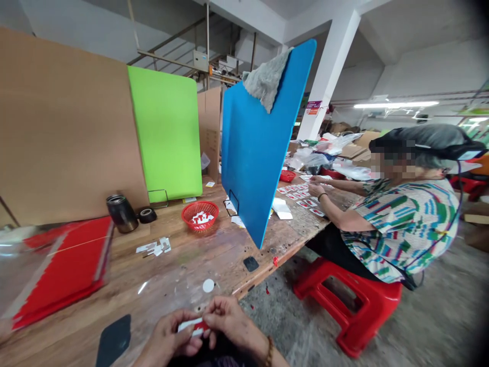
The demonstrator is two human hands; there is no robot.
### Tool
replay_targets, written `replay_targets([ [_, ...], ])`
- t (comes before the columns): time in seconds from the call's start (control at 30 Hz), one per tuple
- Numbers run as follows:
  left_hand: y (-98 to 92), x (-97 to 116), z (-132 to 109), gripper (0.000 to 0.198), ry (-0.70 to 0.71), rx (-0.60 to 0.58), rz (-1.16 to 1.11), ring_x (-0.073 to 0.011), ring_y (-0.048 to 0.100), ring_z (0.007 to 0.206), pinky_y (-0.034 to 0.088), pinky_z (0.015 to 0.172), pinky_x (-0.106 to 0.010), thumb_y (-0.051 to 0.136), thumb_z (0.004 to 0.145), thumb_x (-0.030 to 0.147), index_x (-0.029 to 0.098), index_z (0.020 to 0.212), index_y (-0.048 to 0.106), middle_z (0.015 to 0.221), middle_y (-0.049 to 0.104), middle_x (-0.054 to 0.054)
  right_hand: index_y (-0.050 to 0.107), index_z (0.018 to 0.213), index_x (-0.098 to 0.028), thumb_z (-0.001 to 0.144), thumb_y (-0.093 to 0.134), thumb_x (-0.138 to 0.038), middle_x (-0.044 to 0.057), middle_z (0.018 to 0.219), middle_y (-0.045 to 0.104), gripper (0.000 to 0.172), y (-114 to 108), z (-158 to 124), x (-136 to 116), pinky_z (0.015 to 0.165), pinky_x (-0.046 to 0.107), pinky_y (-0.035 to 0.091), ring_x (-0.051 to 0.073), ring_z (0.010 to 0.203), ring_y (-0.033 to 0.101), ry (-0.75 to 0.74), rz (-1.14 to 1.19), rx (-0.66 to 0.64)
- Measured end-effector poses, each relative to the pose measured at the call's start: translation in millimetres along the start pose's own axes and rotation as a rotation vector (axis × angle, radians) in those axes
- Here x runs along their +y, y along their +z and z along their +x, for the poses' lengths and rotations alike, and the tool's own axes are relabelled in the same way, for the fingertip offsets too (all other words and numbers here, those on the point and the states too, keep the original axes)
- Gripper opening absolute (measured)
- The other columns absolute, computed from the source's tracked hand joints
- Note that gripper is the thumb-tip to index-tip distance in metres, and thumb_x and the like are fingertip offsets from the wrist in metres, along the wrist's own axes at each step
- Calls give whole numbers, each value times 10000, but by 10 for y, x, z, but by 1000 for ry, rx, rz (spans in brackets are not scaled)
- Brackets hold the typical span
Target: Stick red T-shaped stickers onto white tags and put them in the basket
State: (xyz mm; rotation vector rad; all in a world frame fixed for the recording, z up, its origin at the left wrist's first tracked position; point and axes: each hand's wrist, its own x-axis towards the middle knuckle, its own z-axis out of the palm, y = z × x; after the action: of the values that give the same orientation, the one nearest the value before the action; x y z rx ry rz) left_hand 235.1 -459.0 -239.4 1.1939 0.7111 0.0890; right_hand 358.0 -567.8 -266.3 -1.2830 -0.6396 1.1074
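Low in the head view, over the near table edge, both my hands grip one small red and white card (pixel 194 326). My left hand (pixel 170 334) pinches its white end between thumb and fingers. At the red end, the fingers of my right hand (pixel 229 321) are closed on it, and a beaded bracelet circles that wrist. A white round disc (pixel 208 285) lies on the table just beyond my hands. Farther off, a red plastic basket (pixel 200 216) holds several red and white pieces. Left of it lies a loose pile of white and grey pieces (pixel 155 247).
A blue upright board (pixel 255 153) and a green board (pixel 168 137) stand on the table (pixel 160 290). At left are a black flask (pixel 121 214), its lid (pixel 147 215) and red sheets (pixel 72 265). To the right, a co-worker (pixel 397 219) handles cards beside a red stool (pixel 349 300).
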Motion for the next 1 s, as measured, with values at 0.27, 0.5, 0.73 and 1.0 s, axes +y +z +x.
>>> replay_targets([
  [0.27,-19,5,-20,438,-42,-63,-2,-135,612,559,475,545,-217,797,525,422,117,810,663,704,701,-81,532,745,-142,643,671,-472,-29,555,599,372,-6,-42,-56,385,152,359,62,364,509,84,-104,-45],
  [0.5,-205,-176,127,599,-34,43,-140,-150,629,534,480,505,-221,785,508,512,116,931,630,671,687,-92,528,769,-146,674,645,-436,-30,553,602,327,-80,137,-112,401,172,359,76,371,508,134,-177,-136],
  [0.73,-556,-127,148,551,-12,202,-319,-123,620,555,474,521,-207,806,513,462,145,911,595,678,662,-47,511,711,-139,685,610,-404,-7,582,592,284,-216,898,-701,442,190,395,75,410,516,-66,-314,75],
  [1.0,-711,-190,335,583,15,264,-354,-131,593,542,456,524,-231,820,425,509,123,817,628,675,645,-73,505,1061,-149,843,439,-280,35,743,622,263,-297,1799,-1048,655,284,491,149,657,614,-251,-552,407],
])
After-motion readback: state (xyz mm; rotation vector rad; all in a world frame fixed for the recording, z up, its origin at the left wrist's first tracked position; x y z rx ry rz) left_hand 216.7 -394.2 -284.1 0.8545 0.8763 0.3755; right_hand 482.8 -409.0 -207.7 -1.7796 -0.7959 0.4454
